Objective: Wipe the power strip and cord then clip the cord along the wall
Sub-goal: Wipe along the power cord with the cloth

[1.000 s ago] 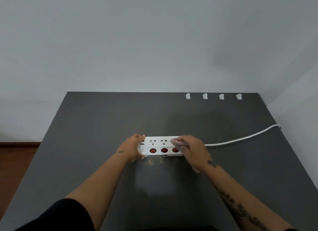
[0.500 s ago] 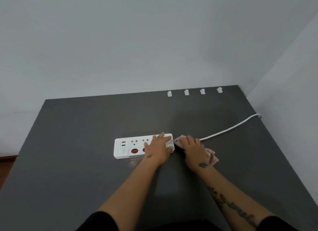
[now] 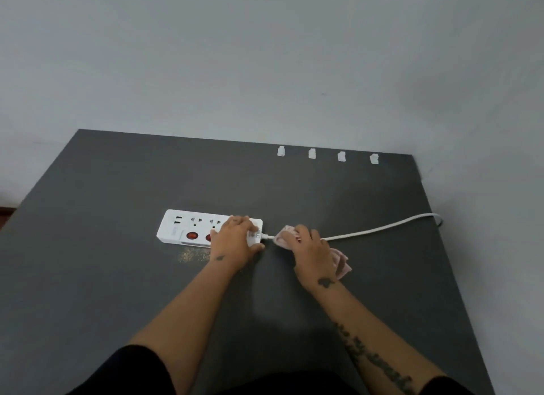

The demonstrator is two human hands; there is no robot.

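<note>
Power strip (image 3: 188,227) — pinned flat under left hand (image 3: 235,241). Right hand (image 3: 307,247) clenches pink cloth (image 3: 340,262) around cord (image 3: 382,228) beside it; cord-wiping apparently under way. Wall clips (image 3: 312,153) beyond both hands — unfilled, clipping remains.

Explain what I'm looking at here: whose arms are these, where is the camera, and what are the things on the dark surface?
There is no machine here. A person wears a camera on the head, looking forward and down, so you see their own two arms reaching out.

On the dark table lies a white power strip with red switches. Its white cord runs off to the right edge. The left hand presses down on the strip's right end, holding it steady. The right hand grips a pink cloth bunched around the cord close to the strip, as if wiping it.

Along the far edge, by the wall, sit four small white clips; the cord is not in them yet. A patch of pale crumbs or dust lies just in front of the strip.
</note>
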